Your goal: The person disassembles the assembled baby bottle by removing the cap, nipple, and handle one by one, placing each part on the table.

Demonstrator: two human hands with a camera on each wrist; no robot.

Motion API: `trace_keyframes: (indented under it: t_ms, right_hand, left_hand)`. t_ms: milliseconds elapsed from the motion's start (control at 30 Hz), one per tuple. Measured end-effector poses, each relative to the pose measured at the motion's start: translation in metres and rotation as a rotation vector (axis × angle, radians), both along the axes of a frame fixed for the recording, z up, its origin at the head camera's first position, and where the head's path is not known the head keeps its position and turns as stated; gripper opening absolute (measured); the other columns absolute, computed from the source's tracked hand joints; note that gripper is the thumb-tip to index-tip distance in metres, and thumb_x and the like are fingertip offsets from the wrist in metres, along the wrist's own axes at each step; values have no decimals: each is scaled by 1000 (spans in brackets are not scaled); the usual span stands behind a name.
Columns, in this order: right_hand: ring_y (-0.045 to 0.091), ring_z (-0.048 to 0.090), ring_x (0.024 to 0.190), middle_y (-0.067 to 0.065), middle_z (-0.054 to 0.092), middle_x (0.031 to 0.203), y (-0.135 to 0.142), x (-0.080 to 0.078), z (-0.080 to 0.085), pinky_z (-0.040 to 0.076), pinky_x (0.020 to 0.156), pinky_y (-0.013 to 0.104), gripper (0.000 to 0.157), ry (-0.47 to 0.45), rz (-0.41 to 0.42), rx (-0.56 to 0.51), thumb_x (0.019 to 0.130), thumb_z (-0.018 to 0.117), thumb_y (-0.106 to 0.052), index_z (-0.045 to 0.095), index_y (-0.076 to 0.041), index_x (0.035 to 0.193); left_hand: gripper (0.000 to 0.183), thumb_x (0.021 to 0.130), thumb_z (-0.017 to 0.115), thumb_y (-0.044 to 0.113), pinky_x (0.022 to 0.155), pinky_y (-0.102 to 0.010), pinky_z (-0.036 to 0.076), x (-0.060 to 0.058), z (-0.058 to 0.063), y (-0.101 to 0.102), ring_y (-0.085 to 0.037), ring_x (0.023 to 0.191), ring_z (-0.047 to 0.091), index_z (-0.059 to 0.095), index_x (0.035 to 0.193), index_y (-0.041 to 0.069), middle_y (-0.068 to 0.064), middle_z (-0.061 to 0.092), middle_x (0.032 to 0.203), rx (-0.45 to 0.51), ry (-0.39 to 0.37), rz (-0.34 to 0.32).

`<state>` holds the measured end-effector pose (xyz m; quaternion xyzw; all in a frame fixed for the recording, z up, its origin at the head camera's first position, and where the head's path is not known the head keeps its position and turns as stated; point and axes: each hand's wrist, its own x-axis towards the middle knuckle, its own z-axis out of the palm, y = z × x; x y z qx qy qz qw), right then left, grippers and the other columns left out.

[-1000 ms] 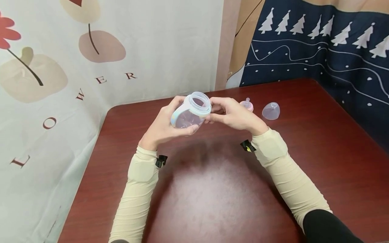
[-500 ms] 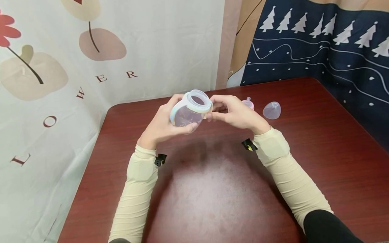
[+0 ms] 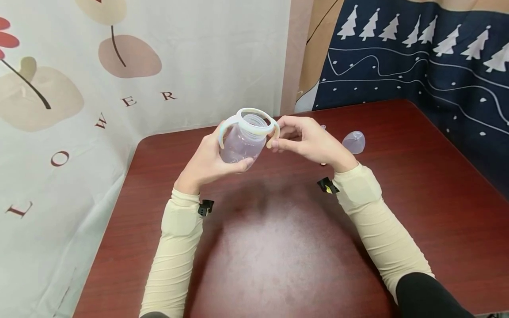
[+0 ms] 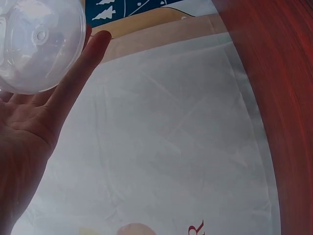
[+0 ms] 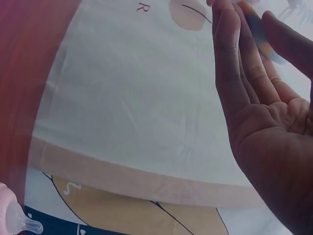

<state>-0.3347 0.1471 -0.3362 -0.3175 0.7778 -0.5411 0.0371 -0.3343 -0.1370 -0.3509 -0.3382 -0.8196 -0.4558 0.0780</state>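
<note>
My left hand holds a clear baby bottle round its body, thumb across the front. The bottle tilts with its open mouth up and to the right; the left wrist view shows its round base. A pale two-handled ring encircles the threaded neck, its far rim standing above the mouth. My right hand pinches the ring's right handle between thumb and fingers. Behind that hand, a pink-collared nipple is mostly hidden in the head view.
A clear dome cap rests on the dark red table, right of my right hand. A pale printed curtain hangs behind the table, with a navy tree-patterned cloth at the back right.
The handle ring has risen from its seat on the bottle's neck toward the mouth, and its right handle now shows. Both hands have shifted slightly up; the right now hides most of the nipple.
</note>
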Motion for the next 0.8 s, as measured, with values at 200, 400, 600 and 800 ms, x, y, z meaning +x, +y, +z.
trace_keyframes:
  t_ms: [200,400,600,800]
  right_hand:
    - [27,76,91,10,80,104,7,1,5,62,87,33,16,34,-36,-21,95,79,-4,67,-3,106]
    - [23,77,90,11,80,104,11,1,11,62,88,33,17,18,-74,-64,96,78,-6,68,-3,109]
    - [21,76,88,9,80,102,19,1,15,60,76,26,17,16,-160,-88,99,76,-8,67,-2,112]
    - [18,76,87,7,80,100,26,0,14,52,64,19,16,-7,-269,-64,100,74,-11,68,-5,113]
  left_hand:
    - [74,82,89,26,87,-35,55,-1,1,-1,-12,98,69,52,146,23,11,68,124,-21,-18,-4]
    - [62,82,89,24,89,-32,55,-1,3,-4,-12,100,69,57,134,17,9,69,125,-27,-17,2]
    - [64,80,91,25,87,-36,55,-1,3,-2,-13,99,68,59,135,17,5,71,121,-48,-22,12]
    - [64,80,91,26,87,-38,56,0,2,2,-13,97,68,59,135,17,5,71,118,-55,-38,9]
